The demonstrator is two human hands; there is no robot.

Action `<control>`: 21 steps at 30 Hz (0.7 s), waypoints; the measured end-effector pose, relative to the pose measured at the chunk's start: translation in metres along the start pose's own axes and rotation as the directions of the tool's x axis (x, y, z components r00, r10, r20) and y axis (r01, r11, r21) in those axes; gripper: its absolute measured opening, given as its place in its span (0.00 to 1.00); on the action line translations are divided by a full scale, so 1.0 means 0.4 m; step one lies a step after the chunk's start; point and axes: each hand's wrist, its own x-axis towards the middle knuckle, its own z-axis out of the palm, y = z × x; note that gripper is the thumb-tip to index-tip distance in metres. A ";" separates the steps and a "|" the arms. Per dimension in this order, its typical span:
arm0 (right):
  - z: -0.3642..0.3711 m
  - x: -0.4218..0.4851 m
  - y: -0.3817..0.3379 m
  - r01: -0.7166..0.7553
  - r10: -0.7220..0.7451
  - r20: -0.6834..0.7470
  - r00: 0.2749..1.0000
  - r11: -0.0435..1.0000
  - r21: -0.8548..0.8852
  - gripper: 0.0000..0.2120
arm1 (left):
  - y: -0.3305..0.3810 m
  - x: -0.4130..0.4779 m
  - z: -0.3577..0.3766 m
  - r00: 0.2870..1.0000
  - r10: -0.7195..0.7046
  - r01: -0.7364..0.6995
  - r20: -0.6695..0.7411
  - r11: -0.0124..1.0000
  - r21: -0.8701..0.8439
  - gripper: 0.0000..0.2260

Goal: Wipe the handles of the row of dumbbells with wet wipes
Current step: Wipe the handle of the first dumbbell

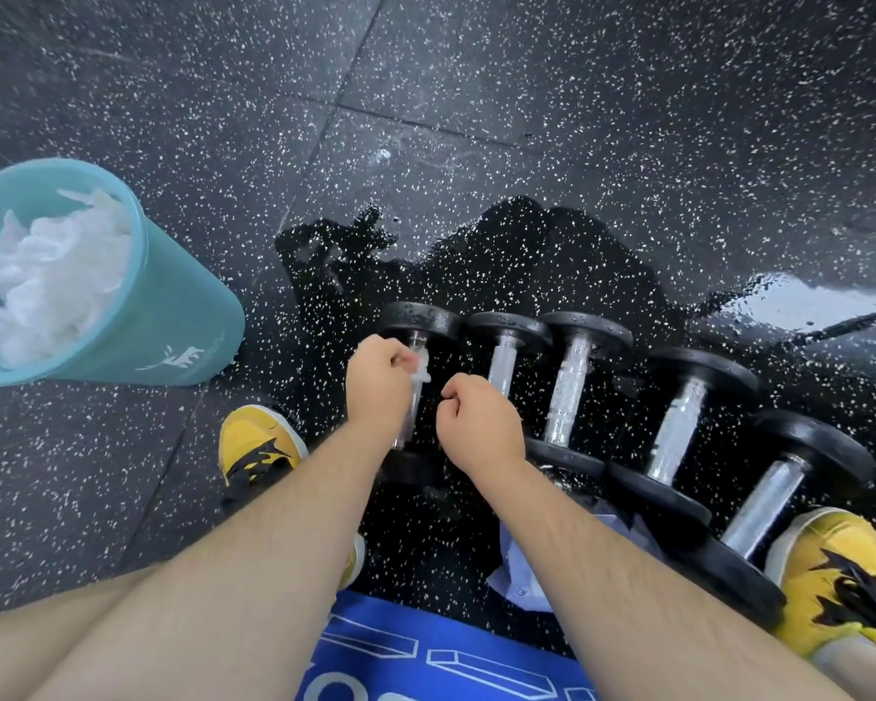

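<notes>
Several black dumbbells with silver handles lie side by side on the speckled rubber floor. My left hand (379, 384) hovers over the leftmost dumbbell (418, 326) and pinches a small white wet wipe (421, 369) against its handle. My right hand (476, 422) is a closed fist just right of it, between the first dumbbell and the second dumbbell (507, 361); whether it holds any wipe is hidden. The third dumbbell (572, 392), a fourth dumbbell (678, 427) and the one at the far right (764, 503) lie untouched.
A teal bin (173, 316) full of crumpled white wipes stands at the left. My yellow shoes (259, 447) (835, 579) flank the row. A pale blue packet (522, 569) lies under my right forearm. The floor around the dumbbells is wet.
</notes>
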 end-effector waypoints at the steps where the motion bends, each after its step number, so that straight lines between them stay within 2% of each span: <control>1: -0.001 0.001 -0.001 0.000 0.000 0.003 1.000 1.000 -0.007 0.10 | 0.009 0.011 -0.004 1.000 -0.020 0.019 -0.015 0.999 -0.032 0.12; 4: -0.002 0.003 -0.003 -0.002 0.002 -0.001 1.000 1.000 -0.009 0.10 | 0.000 0.013 -0.008 0.998 -0.063 0.062 -0.009 0.996 -0.067 0.10; 11: -0.002 0.005 -0.011 0.041 -0.041 0.006 0.999 0.999 -0.018 0.11 | -0.040 -0.058 -0.038 0.991 -0.054 0.048 0.124 0.998 0.050 0.11; 13: -0.001 0.004 -0.010 0.144 -0.145 -0.065 0.987 0.989 -0.019 0.09 | -0.038 -0.069 -0.038 0.995 -0.024 0.026 0.094 0.999 -0.020 0.08; 15: 0.005 0.001 -0.016 0.229 -0.223 -0.096 0.970 0.972 0.050 0.09 | -0.035 -0.083 -0.031 0.999 -0.001 0.005 0.032 0.990 -0.143 0.07; 17: 0.020 0.004 -0.025 0.196 -0.194 -0.027 0.981 0.968 0.154 0.12 | -0.023 -0.099 -0.024 0.998 -0.028 0.040 0.049 0.962 -0.269 0.13; 19: 0.030 0.012 -0.028 0.120 -0.120 -0.014 0.993 0.976 0.179 0.13 | -0.014 -0.112 -0.023 0.995 -0.028 0.059 0.090 0.933 -0.356 0.19; 21: 0.034 0.029 -0.038 0.042 -0.037 -0.026 0.999 0.980 0.192 0.12 | -0.006 -0.120 -0.030 0.997 0.029 -0.002 0.073 0.935 -0.355 0.17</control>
